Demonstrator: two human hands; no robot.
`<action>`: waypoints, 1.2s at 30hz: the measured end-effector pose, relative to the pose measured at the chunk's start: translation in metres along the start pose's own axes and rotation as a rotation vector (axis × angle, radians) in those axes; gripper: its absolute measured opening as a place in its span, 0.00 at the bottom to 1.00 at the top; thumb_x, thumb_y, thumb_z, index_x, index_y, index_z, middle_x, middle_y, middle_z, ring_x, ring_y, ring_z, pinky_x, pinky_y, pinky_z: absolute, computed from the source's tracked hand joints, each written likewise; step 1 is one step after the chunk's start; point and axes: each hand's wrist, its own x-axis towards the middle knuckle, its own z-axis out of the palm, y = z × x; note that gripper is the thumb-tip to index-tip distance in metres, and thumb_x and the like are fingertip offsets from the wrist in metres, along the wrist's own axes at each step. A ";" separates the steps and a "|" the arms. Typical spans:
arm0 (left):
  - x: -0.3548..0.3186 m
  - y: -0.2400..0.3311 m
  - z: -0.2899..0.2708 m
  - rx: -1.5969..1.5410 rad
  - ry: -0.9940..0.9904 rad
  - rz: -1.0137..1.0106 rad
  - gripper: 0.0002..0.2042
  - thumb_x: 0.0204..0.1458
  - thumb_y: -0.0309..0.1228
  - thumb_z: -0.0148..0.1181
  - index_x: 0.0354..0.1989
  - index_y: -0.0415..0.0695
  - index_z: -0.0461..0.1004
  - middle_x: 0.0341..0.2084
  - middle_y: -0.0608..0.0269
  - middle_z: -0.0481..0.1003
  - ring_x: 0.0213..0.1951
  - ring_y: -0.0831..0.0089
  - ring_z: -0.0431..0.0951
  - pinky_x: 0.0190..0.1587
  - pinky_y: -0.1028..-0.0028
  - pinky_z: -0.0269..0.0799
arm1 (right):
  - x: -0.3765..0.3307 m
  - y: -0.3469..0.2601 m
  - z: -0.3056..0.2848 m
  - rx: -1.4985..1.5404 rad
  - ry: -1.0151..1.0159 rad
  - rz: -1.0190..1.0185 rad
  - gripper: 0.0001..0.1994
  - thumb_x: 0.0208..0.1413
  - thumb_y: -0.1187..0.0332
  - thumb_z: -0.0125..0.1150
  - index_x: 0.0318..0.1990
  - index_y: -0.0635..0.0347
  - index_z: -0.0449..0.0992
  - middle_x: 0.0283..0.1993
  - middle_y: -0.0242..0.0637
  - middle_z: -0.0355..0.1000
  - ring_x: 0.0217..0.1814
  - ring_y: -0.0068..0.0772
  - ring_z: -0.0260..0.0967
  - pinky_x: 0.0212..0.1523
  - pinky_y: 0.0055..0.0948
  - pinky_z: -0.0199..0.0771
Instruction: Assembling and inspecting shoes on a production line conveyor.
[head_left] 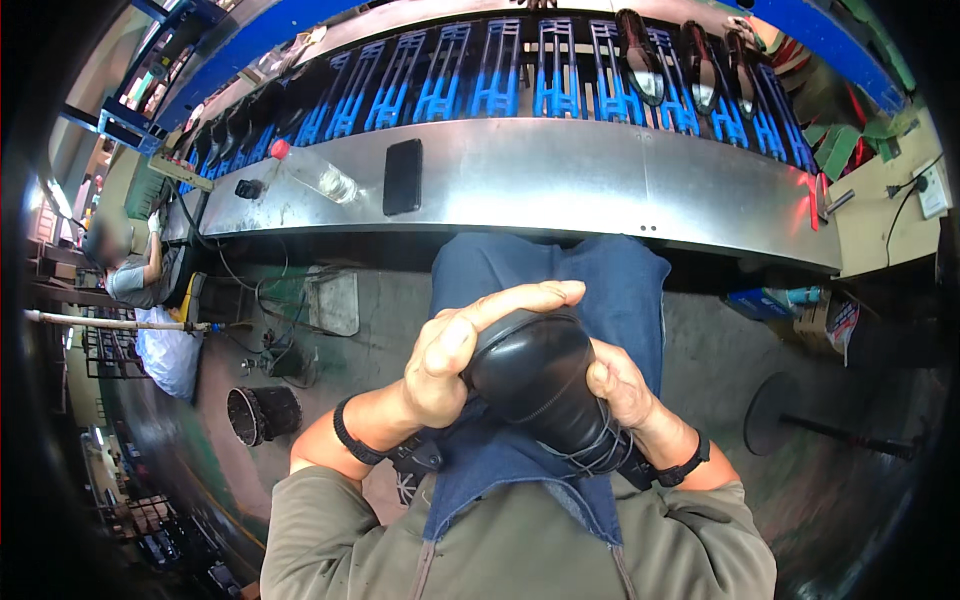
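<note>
A black leather lace-up shoe [535, 368] is held over my lap, its rounded toe pointing away from me and its dark laces nearer my body. My left hand [452, 350] cups the toe from the left, with the index finger stretched along the toe's far edge. On the other side, my right hand [622, 385] grips the shoe, thumb against its upper and the other fingers partly hidden behind it. Under the shoe lies my blue denim apron [480, 510].
Beyond my knees runs a metal ledge [520, 170] with a black phone [403, 177] and a clear bottle [325, 178] on it. Behind, a conveyor of blue racks [495, 95] carries several shoes. A black bucket [264, 414] stands left; a co-worker [135, 275] sits farther left.
</note>
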 end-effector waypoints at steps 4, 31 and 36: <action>-0.003 0.030 0.003 0.129 0.040 -0.151 0.35 0.65 0.55 0.44 0.63 0.30 0.64 0.62 0.36 0.68 0.62 0.48 0.72 0.65 0.54 0.66 | -0.006 0.006 -0.006 -0.052 -0.001 0.018 0.37 0.65 0.40 0.53 0.63 0.71 0.67 0.50 0.32 0.73 0.48 0.18 0.68 0.51 0.21 0.68; 0.018 -0.028 0.019 0.449 0.021 0.097 0.54 0.51 0.40 0.73 0.74 0.30 0.36 0.66 0.38 0.62 0.66 0.53 0.67 0.68 0.62 0.60 | 0.003 0.002 -0.008 0.707 0.201 0.092 0.34 0.69 0.42 0.41 0.65 0.66 0.65 0.58 0.48 0.73 0.54 0.38 0.77 0.55 0.36 0.80; 0.034 -0.025 0.011 0.742 -0.033 0.346 0.48 0.47 0.43 0.75 0.70 0.28 0.54 0.50 0.34 0.76 0.48 0.46 0.82 0.50 0.62 0.78 | 0.003 0.005 -0.006 1.006 0.050 0.056 0.35 0.69 0.40 0.39 0.65 0.64 0.64 0.54 0.55 0.74 0.44 0.59 0.79 0.45 0.50 0.85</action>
